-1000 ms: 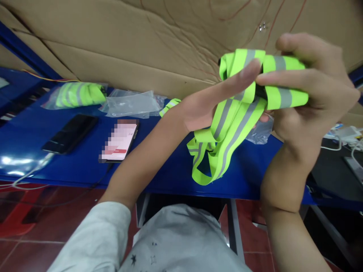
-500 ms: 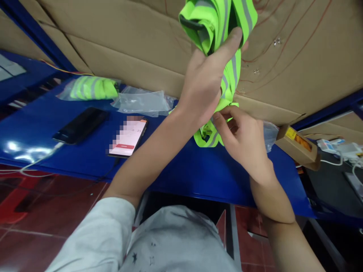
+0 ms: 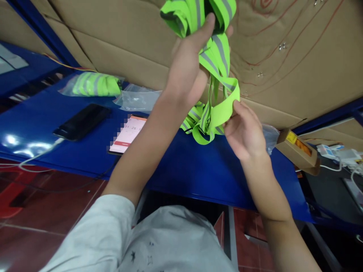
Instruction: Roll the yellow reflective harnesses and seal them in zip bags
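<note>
A bunched neon-green reflective strap (image 3: 219, 51) with grey stripes hangs in front of the cardboard. My left hand (image 3: 188, 64) is closed around its upper folds, thumb on top, lifted above the table. Lower down and to the right, my right hand (image 3: 245, 130) pinches one loop of the strap between thumb and fingers, pulling it out to the side. The strap's lower coils droop onto the blue table between both hands. My left forearm covers part of a lit phone (image 3: 126, 136).
Along the back of the blue table (image 3: 181, 170) lie a bagged green strap (image 3: 96, 85) and clear plastic bags (image 3: 138, 99). A dark phone (image 3: 82, 121) on a white cable is at left. A small cardboard box (image 3: 297, 151) stands at right. Cardboard (image 3: 119, 49) walls the back.
My left hand has moved left and slightly up with the strap bundle. My right hand has drawn a loop out to the right, opening the lower strap.
</note>
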Demonstrator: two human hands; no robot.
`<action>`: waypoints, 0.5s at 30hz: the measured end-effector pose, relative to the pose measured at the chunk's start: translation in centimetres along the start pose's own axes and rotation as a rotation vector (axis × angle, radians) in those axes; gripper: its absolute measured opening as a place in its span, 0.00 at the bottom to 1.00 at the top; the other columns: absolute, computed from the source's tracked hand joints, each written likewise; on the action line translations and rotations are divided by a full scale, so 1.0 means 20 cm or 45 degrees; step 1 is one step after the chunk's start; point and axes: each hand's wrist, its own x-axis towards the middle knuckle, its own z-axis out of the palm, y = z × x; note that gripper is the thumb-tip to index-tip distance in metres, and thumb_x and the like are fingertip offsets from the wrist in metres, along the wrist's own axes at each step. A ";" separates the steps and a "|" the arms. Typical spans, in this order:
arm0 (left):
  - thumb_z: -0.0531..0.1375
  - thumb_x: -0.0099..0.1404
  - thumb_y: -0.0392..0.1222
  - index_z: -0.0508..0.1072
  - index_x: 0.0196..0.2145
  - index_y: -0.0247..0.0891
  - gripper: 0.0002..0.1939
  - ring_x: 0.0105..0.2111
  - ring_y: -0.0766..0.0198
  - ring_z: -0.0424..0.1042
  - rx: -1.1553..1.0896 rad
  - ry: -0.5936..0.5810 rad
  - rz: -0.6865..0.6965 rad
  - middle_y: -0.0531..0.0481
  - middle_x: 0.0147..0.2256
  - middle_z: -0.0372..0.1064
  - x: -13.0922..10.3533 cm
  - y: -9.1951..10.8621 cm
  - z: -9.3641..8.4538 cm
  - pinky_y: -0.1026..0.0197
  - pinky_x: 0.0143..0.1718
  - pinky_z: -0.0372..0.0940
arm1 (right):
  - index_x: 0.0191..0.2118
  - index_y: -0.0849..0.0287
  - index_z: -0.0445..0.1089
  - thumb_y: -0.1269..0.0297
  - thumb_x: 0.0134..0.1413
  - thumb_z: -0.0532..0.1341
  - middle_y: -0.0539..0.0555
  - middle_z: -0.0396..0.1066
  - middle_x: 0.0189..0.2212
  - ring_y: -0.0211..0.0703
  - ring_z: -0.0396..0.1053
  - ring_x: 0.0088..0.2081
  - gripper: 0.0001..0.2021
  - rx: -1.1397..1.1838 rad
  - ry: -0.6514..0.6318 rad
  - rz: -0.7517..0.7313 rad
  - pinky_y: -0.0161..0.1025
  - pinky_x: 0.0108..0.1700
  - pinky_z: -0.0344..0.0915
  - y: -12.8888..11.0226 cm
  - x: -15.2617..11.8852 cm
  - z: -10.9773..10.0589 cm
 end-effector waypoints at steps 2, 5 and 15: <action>0.52 0.79 0.32 0.76 0.37 0.34 0.15 0.56 0.60 0.78 0.000 -0.098 -0.040 0.56 0.32 0.78 0.02 0.01 -0.04 0.64 0.53 0.72 | 0.40 0.51 0.73 0.46 0.55 0.71 0.51 0.78 0.38 0.46 0.79 0.41 0.16 0.060 -0.026 0.059 0.43 0.42 0.79 0.00 0.00 -0.01; 0.51 0.81 0.33 0.75 0.40 0.33 0.14 0.56 0.61 0.77 -0.058 -0.162 -0.084 0.54 0.33 0.79 0.04 0.01 -0.08 0.60 0.57 0.72 | 0.39 0.52 0.74 0.47 0.52 0.73 0.49 0.77 0.34 0.44 0.78 0.37 0.17 0.147 -0.117 0.171 0.41 0.40 0.78 0.00 0.00 -0.01; 0.44 0.82 0.37 0.76 0.36 0.36 0.23 0.63 0.55 0.73 0.145 -0.186 -0.017 0.56 0.36 0.77 0.07 0.02 -0.09 0.55 0.54 0.76 | 0.38 0.52 0.72 0.61 0.51 0.72 0.44 0.71 0.27 0.35 0.66 0.25 0.11 0.040 0.003 0.071 0.33 0.28 0.67 0.06 -0.05 0.09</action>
